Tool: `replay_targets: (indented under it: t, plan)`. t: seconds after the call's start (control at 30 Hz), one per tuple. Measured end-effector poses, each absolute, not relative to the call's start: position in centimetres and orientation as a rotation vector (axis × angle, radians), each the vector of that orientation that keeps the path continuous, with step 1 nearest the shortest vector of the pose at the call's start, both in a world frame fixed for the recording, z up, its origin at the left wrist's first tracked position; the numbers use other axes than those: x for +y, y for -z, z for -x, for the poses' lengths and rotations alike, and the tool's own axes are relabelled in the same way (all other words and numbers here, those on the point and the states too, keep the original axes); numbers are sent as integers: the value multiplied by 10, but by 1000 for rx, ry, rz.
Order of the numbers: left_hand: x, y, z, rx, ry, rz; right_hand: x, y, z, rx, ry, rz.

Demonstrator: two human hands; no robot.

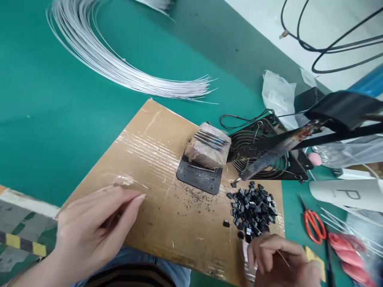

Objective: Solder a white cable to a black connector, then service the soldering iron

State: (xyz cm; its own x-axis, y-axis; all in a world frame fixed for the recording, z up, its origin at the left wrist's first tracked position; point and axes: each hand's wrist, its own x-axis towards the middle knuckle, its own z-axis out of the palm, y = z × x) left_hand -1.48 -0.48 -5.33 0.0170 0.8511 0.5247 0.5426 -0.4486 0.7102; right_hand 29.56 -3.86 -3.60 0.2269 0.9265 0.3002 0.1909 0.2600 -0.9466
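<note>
My left hand (101,223) hovers over the left part of the cardboard sheet (161,159), thumb and forefinger pinched together. Whatever lies between those fingertips is too small to make out. At the lower right, my right hand (281,255) is closed with curled fingers, and a thin wire (283,258) shows among them. Just beyond it lies a loose pile of small black connector pieces (253,209). A soldering iron (269,159) points its tip down at the pile's far edge, beside one piece.
A worn block with thin metal rods (206,149) sits on a black plate (199,179). Behind the iron is a fan (263,143). White wires (119,71) curve across the green table (36,119). Red-handled scissors (314,225) and a white roll (347,195) lie right.
</note>
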Motion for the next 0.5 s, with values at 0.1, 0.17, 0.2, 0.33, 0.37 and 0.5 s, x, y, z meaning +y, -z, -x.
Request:
replay_targets:
  t: [0.1, 0.17, 0.2, 0.33, 0.37, 0.5]
  plan:
    - [-5, 53, 17, 1430, -1461, -1999, -39, 47, -285, -1256, -638, 1237]
    - [-5, 55, 18, 1438, -1452, -2008, -40, 54, -284, -1312, -589, 1233]
    - [-5, 56, 19, 1434, -1460, -2006, -40, 57, -284, -1342, -560, 1226]
    - [-7, 63, 22, 1389, -1445, -1913, -40, 61, -285, -1383, -427, 1257]
    - [-8, 65, 23, 1380, -1446, -1887, -41, 61, -285, -1381, -411, 1270]
    - [-17, 72, 26, 1371, -1414, -1793, -43, 61, -283, -1372, -388, 1331]
